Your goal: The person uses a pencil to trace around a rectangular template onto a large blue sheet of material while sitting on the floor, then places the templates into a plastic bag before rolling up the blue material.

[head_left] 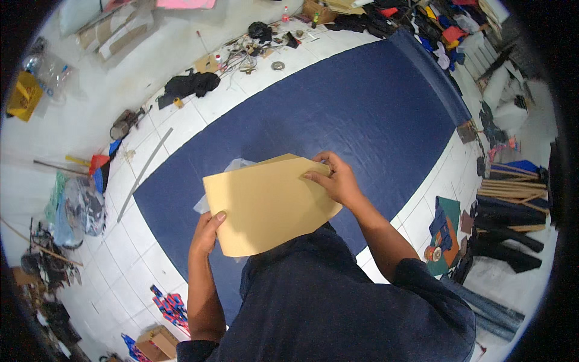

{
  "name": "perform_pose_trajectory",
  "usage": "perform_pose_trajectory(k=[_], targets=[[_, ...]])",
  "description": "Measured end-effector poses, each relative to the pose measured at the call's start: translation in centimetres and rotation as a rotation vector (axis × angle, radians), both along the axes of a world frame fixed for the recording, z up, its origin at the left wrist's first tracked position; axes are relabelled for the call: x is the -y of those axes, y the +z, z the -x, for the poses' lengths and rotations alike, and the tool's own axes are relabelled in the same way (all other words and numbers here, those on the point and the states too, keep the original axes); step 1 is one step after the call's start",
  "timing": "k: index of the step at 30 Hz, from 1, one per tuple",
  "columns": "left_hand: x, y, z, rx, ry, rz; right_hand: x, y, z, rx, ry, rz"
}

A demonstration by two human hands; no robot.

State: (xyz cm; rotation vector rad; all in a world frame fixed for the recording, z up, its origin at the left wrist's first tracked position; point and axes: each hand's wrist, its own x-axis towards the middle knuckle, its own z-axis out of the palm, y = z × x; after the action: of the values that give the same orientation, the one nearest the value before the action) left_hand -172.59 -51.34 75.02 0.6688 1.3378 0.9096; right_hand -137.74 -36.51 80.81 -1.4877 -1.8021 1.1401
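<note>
A tan sheet of card or stiff paper (pixel 271 208) is held up in front of me, slightly curved, with another tan edge showing behind its top. My left hand (pixel 207 232) grips its left edge, thumb on the front face. At the upper right corner my right hand (pixel 335 179) pinches the sheet between thumb and fingers. Some clear plastic (pixel 238 164) peeks out behind the sheet's left side; whether a hand holds it too is hidden. Beneath everything, a large dark blue cloth (pixel 362 108) lies spread on the floor.
The cloth's far right end is a roll (pixel 431 78). A grey metal ruler-like strip (pixel 145 175) lies left on the white tiles (pixel 114 259). Black cloth (pixel 190 86) and clutter line the wall. At right are a green board (pixel 449 223), wooden sticks (pixel 509 188) and fabric rolls (pixel 488 311).
</note>
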Motion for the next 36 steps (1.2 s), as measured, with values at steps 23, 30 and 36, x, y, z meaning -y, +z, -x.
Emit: perform_pose_trajectory(k=[23,30,36], targets=[[2.4,-0.9,2.0,0.052,0.109,-0.122,5.5,-2.7,-2.0,-0.682,-0.139,0.403],[3.4,-1.8,2.7,0.074,0.114,-0.156,5.5,-2.0,-1.2,-0.689,-0.139,0.346],[3.5,-1.5,2.7,0.044,0.157,-0.174,5.3,-0.4,-0.3,-0.485,-0.113,0.316]])
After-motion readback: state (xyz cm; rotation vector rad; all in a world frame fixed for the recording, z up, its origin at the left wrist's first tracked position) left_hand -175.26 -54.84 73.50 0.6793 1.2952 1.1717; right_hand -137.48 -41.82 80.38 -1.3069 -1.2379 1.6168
